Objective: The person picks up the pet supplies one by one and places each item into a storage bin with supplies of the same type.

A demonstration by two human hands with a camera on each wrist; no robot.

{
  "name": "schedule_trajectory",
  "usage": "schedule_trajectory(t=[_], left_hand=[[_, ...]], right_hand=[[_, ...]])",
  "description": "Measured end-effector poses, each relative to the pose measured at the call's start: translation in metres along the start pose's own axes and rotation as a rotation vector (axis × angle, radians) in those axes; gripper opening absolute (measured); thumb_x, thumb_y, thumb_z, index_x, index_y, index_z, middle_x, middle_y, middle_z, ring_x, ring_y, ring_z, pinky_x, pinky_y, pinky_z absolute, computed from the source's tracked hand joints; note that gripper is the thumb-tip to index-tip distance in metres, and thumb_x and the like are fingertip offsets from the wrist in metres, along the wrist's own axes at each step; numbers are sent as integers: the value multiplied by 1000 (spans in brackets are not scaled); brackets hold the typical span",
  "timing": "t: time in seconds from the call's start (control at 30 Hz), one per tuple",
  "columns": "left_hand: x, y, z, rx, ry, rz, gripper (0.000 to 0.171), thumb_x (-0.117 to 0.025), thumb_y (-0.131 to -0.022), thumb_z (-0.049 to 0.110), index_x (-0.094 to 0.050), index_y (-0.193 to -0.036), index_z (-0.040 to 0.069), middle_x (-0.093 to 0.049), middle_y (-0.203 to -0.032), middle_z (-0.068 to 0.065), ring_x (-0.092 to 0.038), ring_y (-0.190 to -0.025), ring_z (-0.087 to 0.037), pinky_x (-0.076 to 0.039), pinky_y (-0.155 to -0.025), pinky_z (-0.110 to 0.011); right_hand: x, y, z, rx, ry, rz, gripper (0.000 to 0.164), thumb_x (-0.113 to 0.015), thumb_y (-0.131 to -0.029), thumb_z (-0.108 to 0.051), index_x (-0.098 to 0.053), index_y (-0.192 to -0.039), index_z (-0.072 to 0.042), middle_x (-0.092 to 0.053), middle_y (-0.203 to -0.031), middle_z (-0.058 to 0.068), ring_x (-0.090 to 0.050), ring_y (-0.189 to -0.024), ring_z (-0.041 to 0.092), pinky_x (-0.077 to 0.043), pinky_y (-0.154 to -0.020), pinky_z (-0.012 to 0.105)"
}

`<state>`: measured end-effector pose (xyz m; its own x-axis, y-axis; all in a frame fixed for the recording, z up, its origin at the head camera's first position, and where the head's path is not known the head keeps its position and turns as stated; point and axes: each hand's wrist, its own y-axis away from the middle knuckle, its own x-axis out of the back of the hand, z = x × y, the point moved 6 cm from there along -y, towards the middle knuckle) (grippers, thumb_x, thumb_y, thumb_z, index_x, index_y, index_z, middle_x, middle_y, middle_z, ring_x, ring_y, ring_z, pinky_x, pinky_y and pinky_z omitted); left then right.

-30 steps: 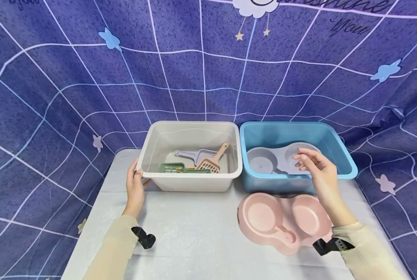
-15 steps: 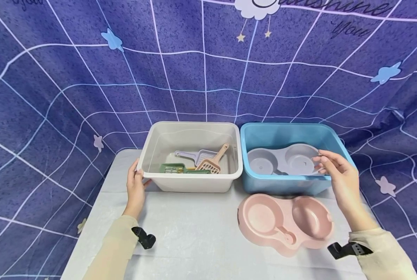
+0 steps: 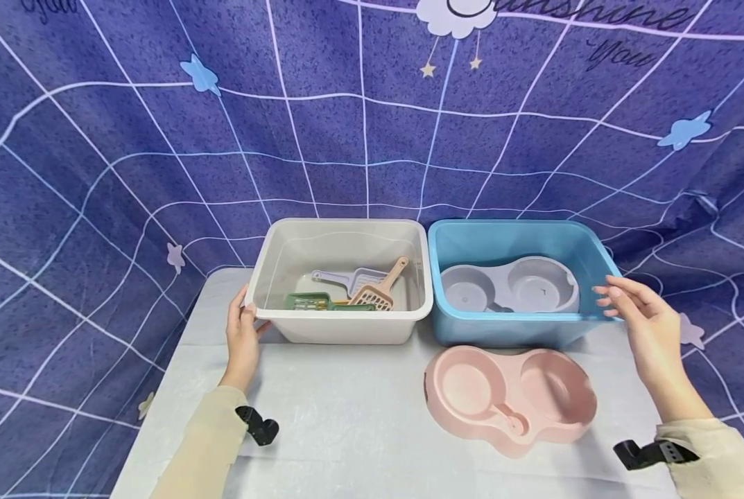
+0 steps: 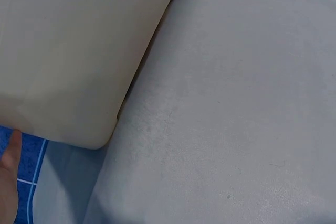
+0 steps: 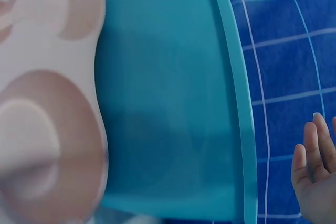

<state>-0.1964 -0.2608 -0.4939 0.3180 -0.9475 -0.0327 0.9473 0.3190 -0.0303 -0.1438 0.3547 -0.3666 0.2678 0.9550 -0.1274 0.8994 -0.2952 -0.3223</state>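
Observation:
My left hand holds the left front corner of a white plastic bin, with fingers along its side. In the left wrist view, one finger shows at the bin's edge. Inside lie a lilac litter scoop, a beige litter scoop and a green litter scoop. My right hand is by the right front corner of a blue bin, holding nothing, its fingers loosely extended. A grey double pet bowl sits in the blue bin.
A pink double pet bowl lies on the table in front of the blue bin. The two bins stand side by side. A blue-purple grid-patterned curtain hangs behind and around the table.
My right hand has moved right, from over the grey double pet bowl to the blue bin's right front corner. The left hand has stayed at the white bin.

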Motion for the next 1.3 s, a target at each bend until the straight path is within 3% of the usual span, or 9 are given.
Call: schedule_trajectory(t=[0.3, 0.53, 0.87, 1.1, 1.3], left_hand=[[2, -2, -4, 18, -15, 7, 51, -26, -107, 17, -26, -157, 23, -40, -149, -11, -43, -127, -29, -38, -107, -54], [2, -1, -2, 12, -13, -4, 51, -26, -107, 18, -25, -157, 25, -39, -150, -9, -41, -131, -33, -38, -108, -54], [2, -2, -2, 26, 3, -8, 51, -26, -107, 16, -26, -157, 21, -38, -150, -10, -41, -131, -35, -38, -108, -53], [1, -1, 0, -1, 8, 0, 50, -27, -107, 20, -27, -157, 24, -40, -146, -10, -43, -128, -33, -38, -107, -54], [1, 0, 1, -5, -14, 12, 50, -28, -107, 21, -29, -156, 25, -43, -144, -11, -44, -125, -33, -40, -105, -54]], right_hand=[[27, -6, 1, -10, -63, 75, 21, -59, -94, 7, -68, -113, 8, -75, -88, 4, -70, -76, 11, -53, -66, 15], [44, -12, 10, 0, -48, 156, 22, -59, -93, 9, -68, -113, 10, -75, -88, 4, -70, -79, 10, -53, -67, 15], [64, -15, 27, -34, -73, 183, 24, -59, -93, 10, -69, -114, 7, -75, -96, 2, -69, -93, 10, -53, -75, 13], [75, -14, 45, -82, -53, 252, 24, -61, -91, 10, -72, -111, 3, -75, -97, -1, -68, -89, 6, -52, -74, 12], [80, -12, 57, -102, -64, 241, 25, -59, -92, 11, -74, -109, -1, -74, -98, -4, -68, -88, 4, -52, -75, 11]])
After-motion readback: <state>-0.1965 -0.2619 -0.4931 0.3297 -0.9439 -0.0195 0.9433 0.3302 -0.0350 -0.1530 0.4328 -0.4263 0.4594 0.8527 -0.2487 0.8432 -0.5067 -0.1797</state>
